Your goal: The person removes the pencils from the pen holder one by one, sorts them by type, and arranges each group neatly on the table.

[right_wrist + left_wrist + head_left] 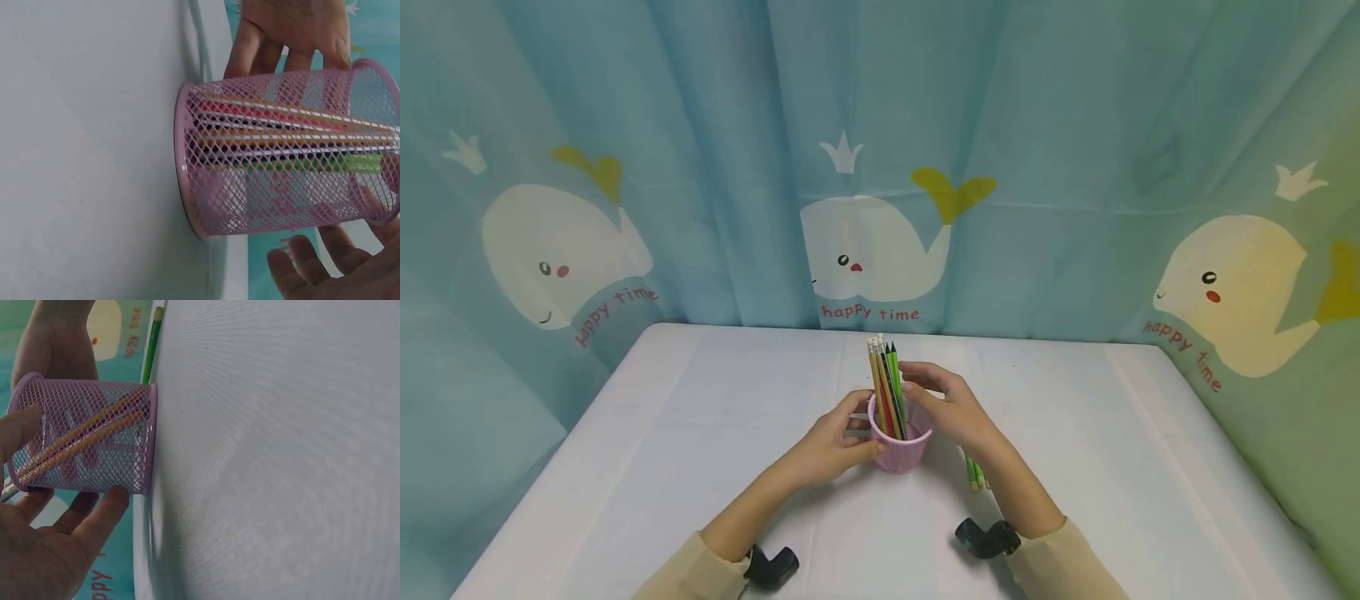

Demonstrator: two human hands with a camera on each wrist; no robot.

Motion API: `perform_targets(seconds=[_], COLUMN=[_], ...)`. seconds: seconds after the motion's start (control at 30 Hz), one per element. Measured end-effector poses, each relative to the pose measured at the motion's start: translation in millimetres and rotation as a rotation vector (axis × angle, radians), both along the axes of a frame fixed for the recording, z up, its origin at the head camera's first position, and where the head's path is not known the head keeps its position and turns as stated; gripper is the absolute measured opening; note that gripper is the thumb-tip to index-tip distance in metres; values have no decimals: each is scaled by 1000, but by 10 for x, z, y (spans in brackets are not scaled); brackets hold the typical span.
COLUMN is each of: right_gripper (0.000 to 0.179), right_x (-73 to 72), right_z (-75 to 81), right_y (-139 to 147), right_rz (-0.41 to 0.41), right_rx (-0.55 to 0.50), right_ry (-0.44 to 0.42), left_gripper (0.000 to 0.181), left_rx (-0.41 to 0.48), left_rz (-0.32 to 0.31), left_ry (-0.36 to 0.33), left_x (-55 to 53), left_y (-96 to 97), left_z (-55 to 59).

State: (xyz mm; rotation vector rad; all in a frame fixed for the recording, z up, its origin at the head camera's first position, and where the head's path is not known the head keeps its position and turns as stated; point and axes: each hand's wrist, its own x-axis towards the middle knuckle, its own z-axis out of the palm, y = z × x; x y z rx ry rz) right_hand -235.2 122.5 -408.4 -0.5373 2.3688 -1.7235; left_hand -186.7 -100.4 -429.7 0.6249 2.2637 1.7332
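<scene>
Beige sleeves (700, 571) are closest to the lens, each with a chunky black wrist camera (772, 568) at the cuff. Past those, a pink mesh cup (904, 454) is standing upright on a white table (737, 375), pretty much mid-table. Left hand (835, 446) has a proper grip on it: thumb over the near side by the rim, fingers wrapped around the left side. Right hand (947, 404) is up at the cup's right, far side, fingers loosely bent and parted from the thumb, right beside the green pencils in there. Bunch of pencils (887, 392) leaning in the cup, mostly gold, red, black and green. A few loose green pencils (974, 475) lie on the table, partly hidden by the right forearm. Backdrop's a blue curtain (1052, 125) with "happy time" whales (872, 246), lol.
</scene>
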Motion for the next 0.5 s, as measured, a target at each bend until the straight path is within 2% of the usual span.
perform_targets(seconds=[0.23,0.5], right_gripper=[37,22], right_x=[34,29], right_z=[-31,8], right_y=[-24,-38], right_rz=[34,-67], right_rx=[-2,-28], right_ry=[10,31], left_gripper=[64,65], left_rx=[-1,9], left_rz=[-7,-13], left_ry=[5,12], left_x=[12,-16], left_y=[11,18], left_z=[-1,-15])
